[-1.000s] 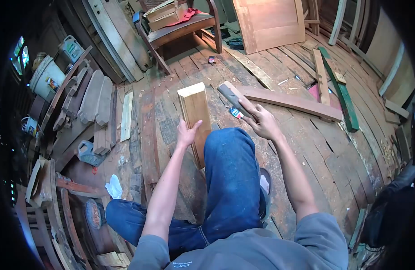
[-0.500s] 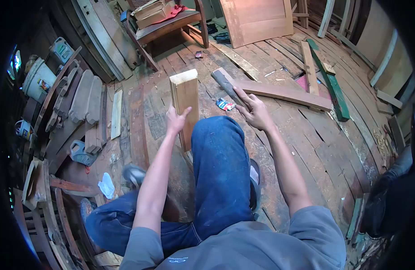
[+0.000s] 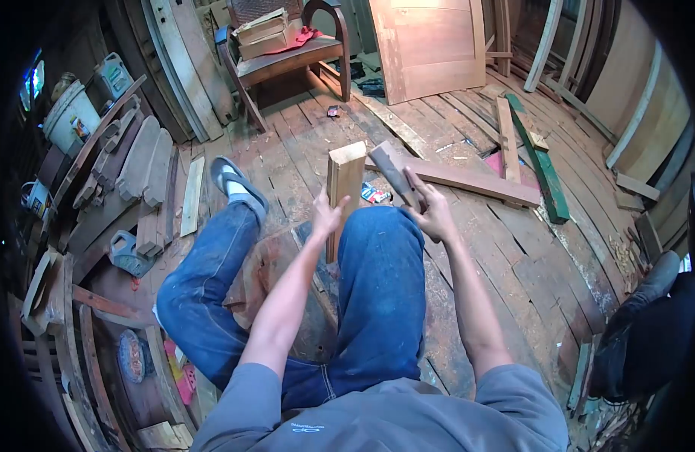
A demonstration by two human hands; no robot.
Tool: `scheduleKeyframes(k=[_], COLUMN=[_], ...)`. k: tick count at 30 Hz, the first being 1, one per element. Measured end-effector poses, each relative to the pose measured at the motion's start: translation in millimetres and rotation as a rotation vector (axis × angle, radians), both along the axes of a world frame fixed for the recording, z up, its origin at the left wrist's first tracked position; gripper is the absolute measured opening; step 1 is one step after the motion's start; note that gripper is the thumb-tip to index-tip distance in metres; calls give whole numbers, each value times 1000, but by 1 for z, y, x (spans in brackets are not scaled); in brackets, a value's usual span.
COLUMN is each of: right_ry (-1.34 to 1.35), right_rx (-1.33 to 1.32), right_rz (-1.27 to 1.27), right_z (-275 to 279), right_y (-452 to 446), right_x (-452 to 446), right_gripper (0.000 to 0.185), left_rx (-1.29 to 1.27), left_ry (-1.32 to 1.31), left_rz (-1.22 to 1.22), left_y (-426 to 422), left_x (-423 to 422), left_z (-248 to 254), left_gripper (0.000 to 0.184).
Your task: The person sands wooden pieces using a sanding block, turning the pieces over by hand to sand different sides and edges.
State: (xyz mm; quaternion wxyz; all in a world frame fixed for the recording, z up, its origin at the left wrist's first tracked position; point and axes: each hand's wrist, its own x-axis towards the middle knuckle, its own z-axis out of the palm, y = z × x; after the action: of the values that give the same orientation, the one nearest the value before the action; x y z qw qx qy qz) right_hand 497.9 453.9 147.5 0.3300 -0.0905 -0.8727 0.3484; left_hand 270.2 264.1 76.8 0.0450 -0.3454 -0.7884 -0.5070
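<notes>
My left hand (image 3: 326, 215) is closed around a thick, light-coloured wooden board (image 3: 344, 179), which stands on end beside my raised knee. The thumb presses on its wide face, and its pale sawn end points up. In my right hand (image 3: 433, 214) is a flat grey-brown block (image 3: 395, 172), gripped near its lower end and slanting up to the left. The block's top is close to the board's right edge; I cannot tell whether they touch. Beyond the knee, a small coloured packet (image 3: 375, 193) lies on the floor.
A long plank (image 3: 468, 179) and a green-painted timber (image 3: 539, 154) lie on the plank floor (image 3: 505, 264). A wooden chair (image 3: 291, 68) holding boxes stands ahead, with a panel door (image 3: 430, 53) leaning nearby. Cut wood pieces (image 3: 148, 166) are stacked at left. A dark-clothed person (image 3: 641, 331) is at right.
The board and my left hand have moved right, nearer the block. My left leg has swung outward, with the sandalled foot now farther forward on the floor. The view has shifted slightly.
</notes>
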Motion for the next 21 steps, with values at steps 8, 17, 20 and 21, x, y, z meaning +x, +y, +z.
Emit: scheduleKeyframes(k=[8, 17, 20, 21], right_ry=[-299, -158, -146, -124], right_rx=[25, 683, 802, 834], right_rz=[-156, 91, 57, 50], right_z=[-30, -47, -36, -27], right_y=[-43, -46, -28, -31], right_x=[-28, -115, -144, -146], right_gripper=[74, 70, 68, 68], left_rx=[36, 195, 153, 118], left_ry=[-120, -346, 34, -71], left_rz=[-74, -275, -187, -245], left_y=[11, 1, -5, -10], left_x=[-7, -75, -80, -80], left_z=[9, -37, -44, -34], left_gripper=[54, 43, 40, 41])
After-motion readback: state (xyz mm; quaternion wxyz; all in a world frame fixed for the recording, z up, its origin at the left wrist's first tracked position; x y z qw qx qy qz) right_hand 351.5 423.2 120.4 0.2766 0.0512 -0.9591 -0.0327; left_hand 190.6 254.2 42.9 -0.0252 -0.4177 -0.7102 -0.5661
